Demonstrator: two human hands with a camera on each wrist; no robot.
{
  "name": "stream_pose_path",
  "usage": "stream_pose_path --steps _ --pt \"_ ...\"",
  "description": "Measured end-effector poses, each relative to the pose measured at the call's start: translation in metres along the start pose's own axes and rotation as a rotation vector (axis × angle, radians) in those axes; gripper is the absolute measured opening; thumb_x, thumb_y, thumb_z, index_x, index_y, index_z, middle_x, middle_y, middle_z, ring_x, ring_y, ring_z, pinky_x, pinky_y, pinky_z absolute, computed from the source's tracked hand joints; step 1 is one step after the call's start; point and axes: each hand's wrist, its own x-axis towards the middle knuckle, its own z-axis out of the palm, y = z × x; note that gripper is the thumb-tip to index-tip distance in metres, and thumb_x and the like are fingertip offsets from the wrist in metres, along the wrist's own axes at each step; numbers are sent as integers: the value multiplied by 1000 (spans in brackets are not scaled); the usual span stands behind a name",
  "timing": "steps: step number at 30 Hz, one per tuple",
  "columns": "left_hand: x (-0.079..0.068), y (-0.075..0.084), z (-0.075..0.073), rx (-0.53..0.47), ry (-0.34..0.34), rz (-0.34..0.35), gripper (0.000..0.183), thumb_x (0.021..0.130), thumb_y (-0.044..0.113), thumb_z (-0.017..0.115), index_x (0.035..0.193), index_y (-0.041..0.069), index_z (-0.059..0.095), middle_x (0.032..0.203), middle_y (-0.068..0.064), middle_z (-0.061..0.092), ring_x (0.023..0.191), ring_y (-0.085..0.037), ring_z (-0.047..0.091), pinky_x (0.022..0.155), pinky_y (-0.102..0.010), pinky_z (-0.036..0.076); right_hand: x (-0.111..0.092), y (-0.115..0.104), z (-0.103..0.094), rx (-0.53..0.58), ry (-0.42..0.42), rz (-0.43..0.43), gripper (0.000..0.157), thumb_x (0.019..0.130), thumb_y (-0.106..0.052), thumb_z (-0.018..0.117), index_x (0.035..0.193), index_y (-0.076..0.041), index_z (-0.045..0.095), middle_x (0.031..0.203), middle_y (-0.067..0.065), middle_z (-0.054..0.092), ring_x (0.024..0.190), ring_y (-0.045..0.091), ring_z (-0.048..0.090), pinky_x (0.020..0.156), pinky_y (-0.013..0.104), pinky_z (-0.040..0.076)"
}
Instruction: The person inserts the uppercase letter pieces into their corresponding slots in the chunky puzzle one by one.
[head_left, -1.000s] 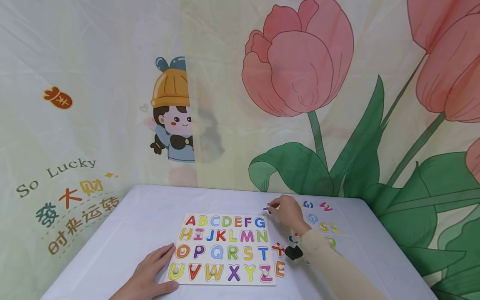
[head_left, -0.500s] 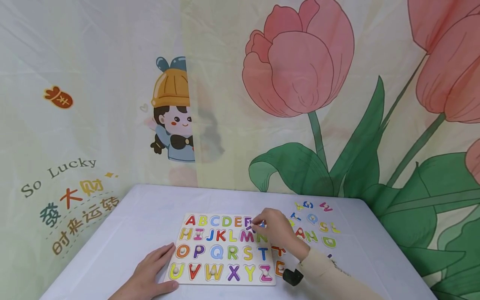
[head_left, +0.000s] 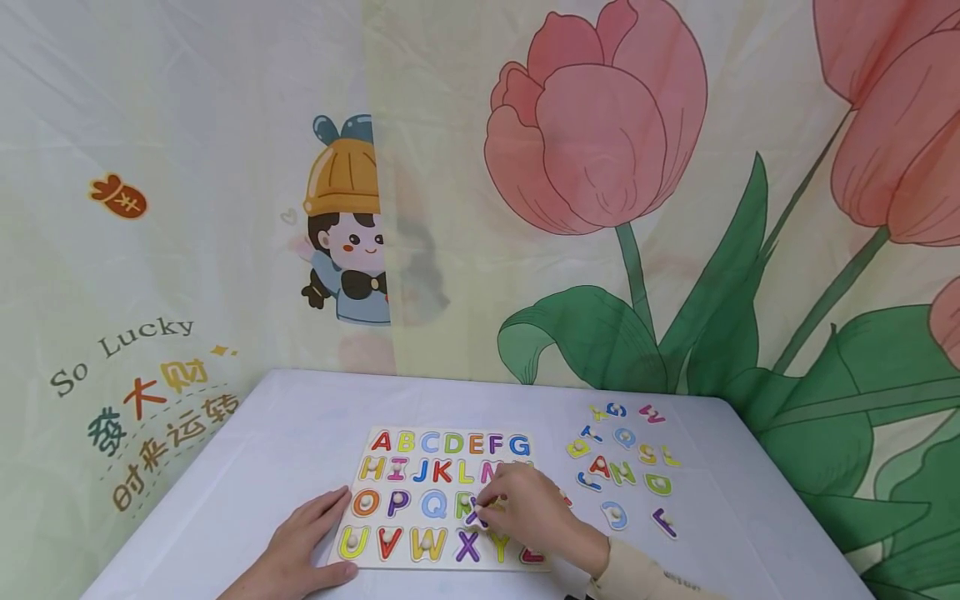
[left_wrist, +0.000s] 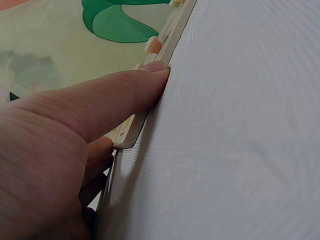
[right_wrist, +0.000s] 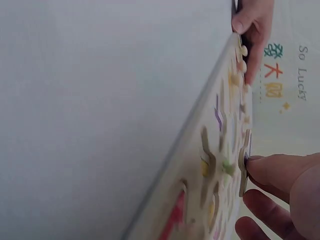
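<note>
My right hand (head_left: 532, 504) pinches a purple letter X piece (head_left: 476, 512) between thumb and fingertips, over the front right part of the wooden alphabet board (head_left: 408, 522). In the right wrist view the X piece (right_wrist: 244, 172) is seen edge-on, close over the board. A printed purple X (head_left: 468, 547) lies just in front of it. My left hand (head_left: 300, 542) rests at the board's front left corner, fingers along the left side. Its thumb (left_wrist: 125, 92) presses the front edge. Several knobbed letters, such as the O (head_left: 365, 502) and W (head_left: 428, 546), sit in the board.
Several loose letters lie right of the board, among them a red A (head_left: 599, 466), a green D (head_left: 658, 484), a light blue C (head_left: 614, 515) and a purple F (head_left: 664, 523). My right hand covers part of the board's right side. A printed curtain (head_left: 442, 250) hangs behind the table.
My right hand has carried the purple X from beyond the board's far right corner, across the board, towards me and left. The left hand has stayed put.
</note>
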Motion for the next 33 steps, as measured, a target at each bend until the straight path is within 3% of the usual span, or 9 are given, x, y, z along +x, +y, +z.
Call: stream_pose_path --steps 4,9,18,29,33 --pt "1 0 0 -4 -3 -13 107 82 55 87 163 3 40 168 -18 37 152 -51 31 112 -79 32 -7 -4 8 -6 -22 -43 6 89 -27 89 95 -27 88 85 -22 67 90 6 64 76 21 49" --pt "2 1 0 -15 -1 -40 109 80 57 88 163 4 40 168 -16 37 152 -49 31 113 -78 31 -10 -8 14 13 -47 -75 5 89 -25 88 94 -27 88 82 -24 64 76 -2 53 68 17 44" --pt "1 0 2 -12 11 -43 110 79 58 88 163 5 41 168 -15 37 152 -48 31 113 -79 31 -12 -12 18 -3 -63 -113 4 89 -27 89 92 -27 87 81 -23 63 76 -2 53 69 16 44" --pt "3 2 1 -20 -11 -81 110 79 56 89 164 7 40 169 -14 36 153 -46 30 115 -77 29 -13 -14 19 -21 -73 -102 5 89 -26 89 93 -27 87 84 -21 63 78 -1 53 69 16 44" --pt "3 2 1 -7 -12 -60 109 81 55 88 164 5 39 169 -15 36 153 -48 31 115 -78 30 -14 -12 17 -1 -85 -107 7 89 -25 89 94 -28 87 85 -22 64 79 -1 53 70 16 45"
